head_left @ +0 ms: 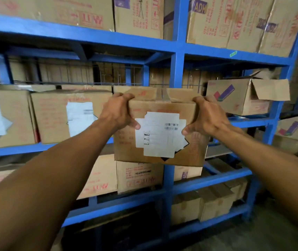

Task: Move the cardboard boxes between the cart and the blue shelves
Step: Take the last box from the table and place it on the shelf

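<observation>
I hold a taped cardboard box (pixel 162 105) with a white barcode label on its near face, up in front of the blue shelves (pixel 178 69). My left hand (pixel 119 111) grips its upper left corner, thumb on the front face. My right hand (pixel 208 116) grips the upper right corner the same way. The box hangs in the air at the height of the middle shelf level, in front of the central blue upright. No cart is in view.
More cardboard boxes fill the shelves: a labelled one (pixel 68 115) to the left, an opened box with loose flaps (pixel 244 95) to the right, rows above and below. Wire mesh backs the middle level. Grey floor (pixel 262 236) shows at the lower right.
</observation>
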### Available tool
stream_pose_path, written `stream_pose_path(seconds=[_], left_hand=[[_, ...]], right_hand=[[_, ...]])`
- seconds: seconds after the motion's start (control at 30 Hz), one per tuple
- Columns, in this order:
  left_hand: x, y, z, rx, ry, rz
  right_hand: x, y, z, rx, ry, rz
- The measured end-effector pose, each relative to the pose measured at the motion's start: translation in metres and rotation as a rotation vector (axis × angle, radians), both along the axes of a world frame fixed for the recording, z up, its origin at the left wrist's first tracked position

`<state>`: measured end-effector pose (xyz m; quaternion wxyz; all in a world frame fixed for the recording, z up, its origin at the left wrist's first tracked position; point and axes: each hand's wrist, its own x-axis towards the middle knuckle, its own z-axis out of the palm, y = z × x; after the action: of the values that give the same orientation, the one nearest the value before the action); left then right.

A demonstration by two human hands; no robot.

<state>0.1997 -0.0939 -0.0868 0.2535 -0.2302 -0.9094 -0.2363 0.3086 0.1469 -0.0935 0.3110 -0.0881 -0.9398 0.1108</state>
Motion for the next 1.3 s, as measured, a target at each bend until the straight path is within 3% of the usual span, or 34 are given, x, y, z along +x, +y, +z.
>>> stream_pose_path(seconds=[0.23, 0.6, 0.9, 1.03, 1.13, 1.3], left_hand=[[-0.014, -0.03, -0.001, 0.031, 0.002, 0.104], [-0.083, 0.015, 0.004, 0.086, -0.04, 0.165], [-0.131, 0.041, -0.003, 0.01, -0.016, 0.26], [-0.152, 0.056, -0.008, -0.185, 0.21, 0.448], [-0.167, 0.056, -0.025, -0.279, 0.355, 0.397], [-0.18, 0.079, -0.054, -0.181, 0.441, 0.458]], right_hand=[[-0.045, -0.022, 0.002, -0.002, 0.007, 0.088], [-0.136, 0.023, 0.013, 0.0, 0.002, 0.16], [-0.211, 0.062, 0.004, 0.025, -0.043, 0.248], [-0.24, 0.06, 0.002, 0.214, 0.004, 0.144], [-0.258, 0.06, -0.012, 0.263, 0.173, 0.25], [-0.285, 0.071, -0.044, 0.232, 0.278, 0.298]])
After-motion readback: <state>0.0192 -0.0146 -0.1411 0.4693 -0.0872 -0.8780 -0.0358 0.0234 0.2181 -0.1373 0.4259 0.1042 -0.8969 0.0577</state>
